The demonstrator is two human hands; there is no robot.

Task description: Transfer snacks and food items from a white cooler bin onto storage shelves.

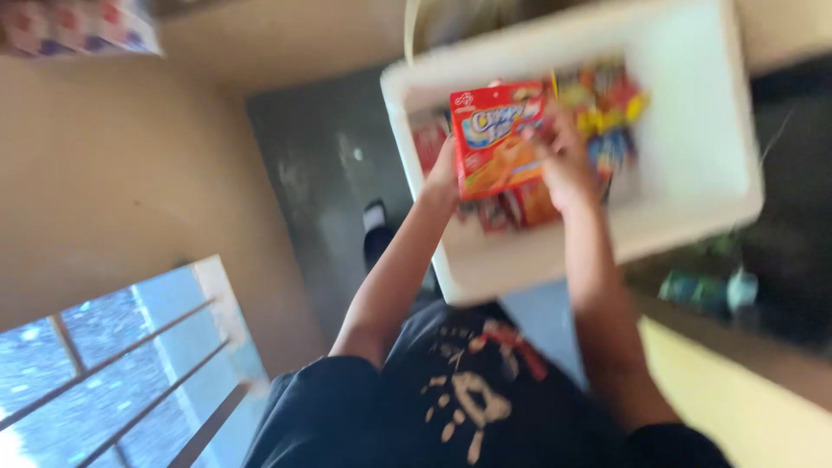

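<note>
Blurry frame. Both hands grip a red and orange snack packet (497,140), upper centre of frame, held over a white tub (693,165). Left hand (444,172) clasps the packet's left edge, right hand (565,165) closes on its right edge. More colourful packets (607,108) lie inside the tub. Barred window (121,364) lower left; grey floor (321,173) beneath.

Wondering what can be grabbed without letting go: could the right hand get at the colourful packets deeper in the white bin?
Probably yes: the right hand is already over the white bin, beside the colourful packets, though it grips the red packet.
</note>
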